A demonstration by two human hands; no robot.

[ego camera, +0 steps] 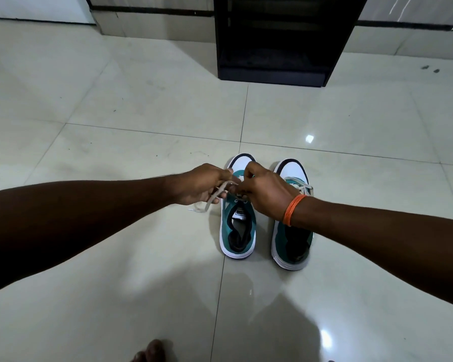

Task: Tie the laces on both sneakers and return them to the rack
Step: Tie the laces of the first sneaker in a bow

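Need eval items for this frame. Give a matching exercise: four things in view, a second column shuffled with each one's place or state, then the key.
Things:
1. left hand
2. right sneaker
3. rack
4. orange band

Places or states:
A. worn just behind the right hand
B. dark, by the far wall
C. grips a loose lace
D. teal and white, no hand on it

Pairs: 1-C, 2-D, 3-B, 4-A

two sneakers (262, 218) side by side on floor (115, 126); rack (280, 40) beyond them, hands above left sneaker (237, 226)
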